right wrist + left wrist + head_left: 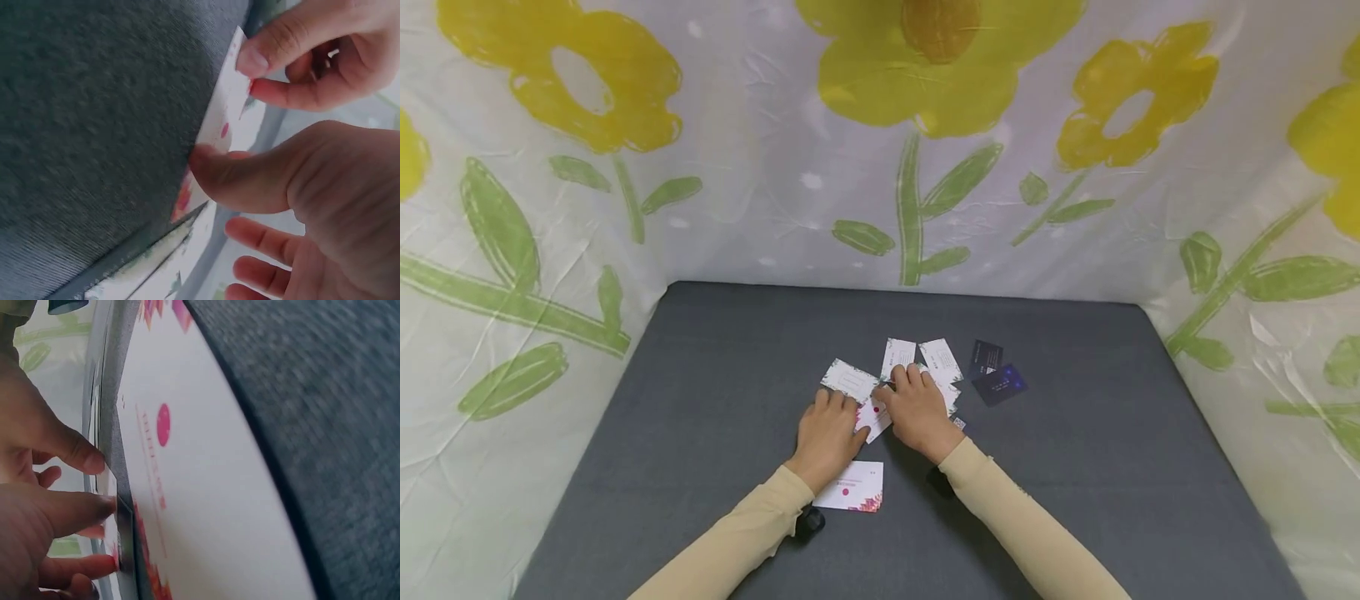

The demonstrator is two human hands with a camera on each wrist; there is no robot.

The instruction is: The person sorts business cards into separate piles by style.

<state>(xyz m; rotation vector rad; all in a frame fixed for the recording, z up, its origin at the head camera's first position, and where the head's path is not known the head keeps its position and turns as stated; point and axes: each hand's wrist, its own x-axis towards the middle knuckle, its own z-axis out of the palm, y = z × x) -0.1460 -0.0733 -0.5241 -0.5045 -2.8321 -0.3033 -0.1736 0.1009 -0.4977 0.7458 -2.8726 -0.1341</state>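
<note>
A white business card with pink print [874, 419] lies between both hands in the head view. My left hand [826, 435] pinches its left side with thumb and finger. The right hand [917, 410] pinches the same card; in the right wrist view its thumb presses the face of the card [217, 119], fingertip behind. Nearer the person lies another white card with a pink dot and floral corner [857, 479], large in the left wrist view [194, 456]. White cards with leafy edges [850, 379] lie just beyond the hands, some partly covered by the right hand.
Two dark cards [1000, 384] overlap right of the white ones. More white leafy cards [940, 360] lie at the back. Grey cloth [715, 375] covers the table, and a flower-printed curtain [760, 167] stands behind and along both sides.
</note>
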